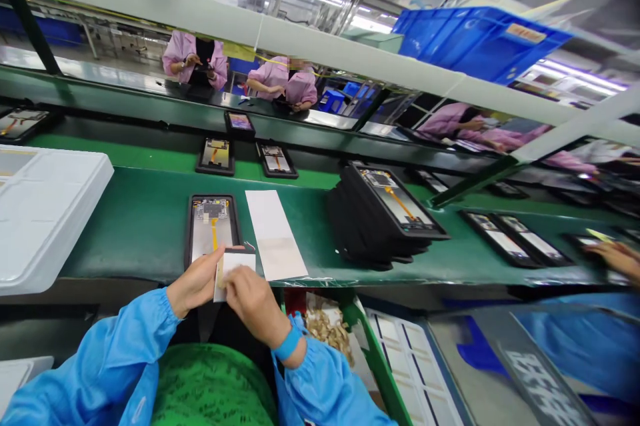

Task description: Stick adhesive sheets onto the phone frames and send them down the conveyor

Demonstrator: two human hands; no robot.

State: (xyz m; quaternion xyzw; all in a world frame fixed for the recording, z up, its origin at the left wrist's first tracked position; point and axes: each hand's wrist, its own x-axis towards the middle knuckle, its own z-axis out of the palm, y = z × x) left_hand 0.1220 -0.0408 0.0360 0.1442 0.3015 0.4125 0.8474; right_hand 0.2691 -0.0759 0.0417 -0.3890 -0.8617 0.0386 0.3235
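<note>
My left hand (200, 281) grips a flat white battery (240, 258) by its left side, just over the bench's front edge. A black band and a thin wire show along the battery's top. My right hand (253, 299) is closed in a pinch against the battery's face, beside a yellowish strip; what its fingertips hold is hidden. Behind the hands lies an opened tablet (214, 219) in a black frame, its circuit board and orange ribbon cable exposed. A white card (275, 233) lies to the right of that tablet.
A stack of black-framed tablets (385, 213) stands right of the card. White trays (55, 219) are at left. Below the bench, a green bin (373, 353) holds brownish scraps beside a tray of white pieces (413, 366). A co-worker's hand (617, 256) is at far right.
</note>
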